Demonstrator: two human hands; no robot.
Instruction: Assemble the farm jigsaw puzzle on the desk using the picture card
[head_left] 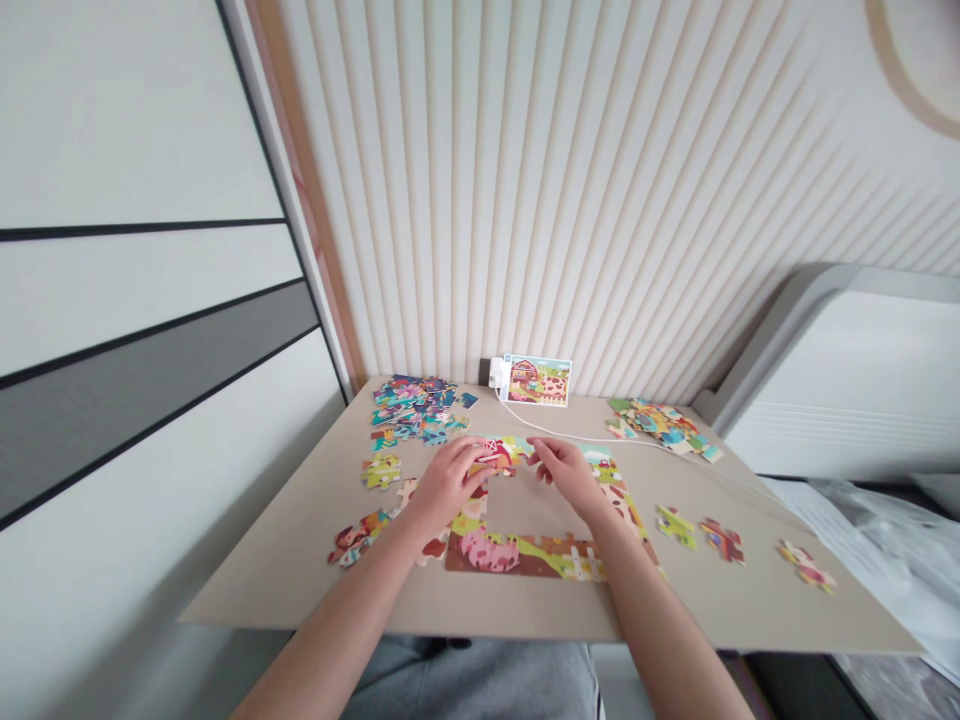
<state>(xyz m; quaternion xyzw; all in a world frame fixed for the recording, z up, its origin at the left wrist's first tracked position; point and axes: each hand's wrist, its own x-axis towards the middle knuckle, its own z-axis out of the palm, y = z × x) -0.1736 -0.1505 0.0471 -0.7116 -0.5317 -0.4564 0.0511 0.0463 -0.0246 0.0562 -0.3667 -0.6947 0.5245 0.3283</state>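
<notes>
A partly joined jigsaw puzzle (540,562) lies in front of me as a frame of pieces around a bare middle. Its bottom strip shows a pink pig and a white fence. My left hand (448,482) rests over the upper left corner, fingers spread beside the red barn pieces (496,455). At the top edge, my right hand (564,472) has its fingers bent but apart, near the green and blue sky pieces. I see nothing held in it, though its palm side is partly hidden. Loose pieces (361,537) lie left of the frame, partly behind my left forearm.
A farm picture card (538,381) leans at the back beside a white charger (496,373), whose cable (555,436) runs right across the table. Piles of pieces lie back left (420,405) and back right (664,425). Separate pieces (722,540) lie at right.
</notes>
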